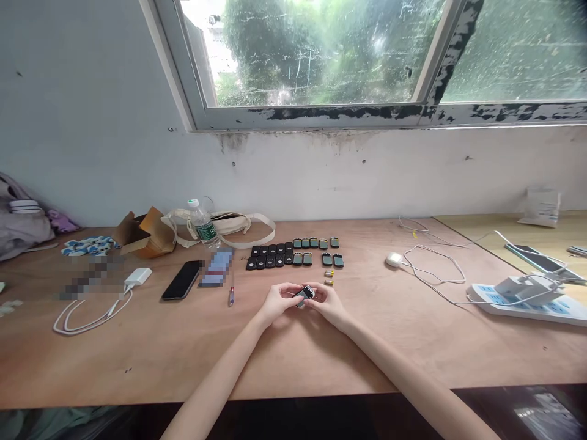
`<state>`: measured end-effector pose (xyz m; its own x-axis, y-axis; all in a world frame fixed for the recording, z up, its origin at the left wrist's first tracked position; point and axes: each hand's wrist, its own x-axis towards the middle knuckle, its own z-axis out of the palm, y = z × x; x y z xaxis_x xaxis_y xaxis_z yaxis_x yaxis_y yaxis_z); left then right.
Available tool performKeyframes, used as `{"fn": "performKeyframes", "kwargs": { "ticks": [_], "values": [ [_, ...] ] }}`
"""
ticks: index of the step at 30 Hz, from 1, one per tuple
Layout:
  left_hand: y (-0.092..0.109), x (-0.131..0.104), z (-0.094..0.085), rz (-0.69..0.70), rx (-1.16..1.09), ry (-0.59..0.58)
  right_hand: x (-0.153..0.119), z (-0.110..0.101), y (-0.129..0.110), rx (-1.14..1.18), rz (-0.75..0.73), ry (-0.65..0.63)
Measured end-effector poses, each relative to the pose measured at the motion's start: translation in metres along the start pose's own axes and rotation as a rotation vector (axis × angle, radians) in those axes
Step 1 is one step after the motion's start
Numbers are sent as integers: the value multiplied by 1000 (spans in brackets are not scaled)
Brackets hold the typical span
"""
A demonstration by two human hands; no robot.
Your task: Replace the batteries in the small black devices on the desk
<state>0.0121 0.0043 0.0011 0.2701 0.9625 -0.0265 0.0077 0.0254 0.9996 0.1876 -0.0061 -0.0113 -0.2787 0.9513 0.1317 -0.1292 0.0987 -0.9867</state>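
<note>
Forearms (pixel 227 373) lead to fingers (pixel 292 301) holding a casing (pixel 303 295); box (pixel 158 229) stands open.

Held device (pixel 303 297) plastic-looking; tabletop (pixel 293 360) smooth wood; bottle (pixel 205 228) clear plastic; phone (pixel 182 281) glossy; box (pixel 155 231) matt cardboard.

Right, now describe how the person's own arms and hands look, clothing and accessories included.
The ungloved left hand and ungloved right hand have slender fingers. The slim left forearm and slim right forearm are bare: no sleeve, watch, bracelet or cable shows. Rings or nail details are too small to tell.
</note>
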Motion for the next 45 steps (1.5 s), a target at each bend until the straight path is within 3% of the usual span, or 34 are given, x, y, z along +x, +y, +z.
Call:
{"fn": "performKeyframes", "kwargs": {
  "ticks": [5,12,16,23,29,32,36,40,45],
  "values": [
    [2,-1,1,-91,-145,38,-2,2,-8,-14,-15,31],
    [0,-1,4,-133,-176,60,0,1,4,-33,-17,20],
    [-3,0,6,-120,-137,72,-5,5,8,-178,-70,-27],
    [-7,1,7,-100,-41,70,-9,8,5,-423,-118,40],
    [0,-1,10,-148,-194,84,-7,4,2,-561,-180,73],
    [3,1,9,-139,-276,138,6,-9,-6,-696,-211,138],
    [4,3,5,-105,-255,234,43,-41,-19,-939,-133,201],
    [3,3,4,-86,-217,222,84,-70,-26,-1189,-81,133],
    [2,4,5,-95,-219,225,112,-85,-25,-1283,-8,84]
  ]
}}
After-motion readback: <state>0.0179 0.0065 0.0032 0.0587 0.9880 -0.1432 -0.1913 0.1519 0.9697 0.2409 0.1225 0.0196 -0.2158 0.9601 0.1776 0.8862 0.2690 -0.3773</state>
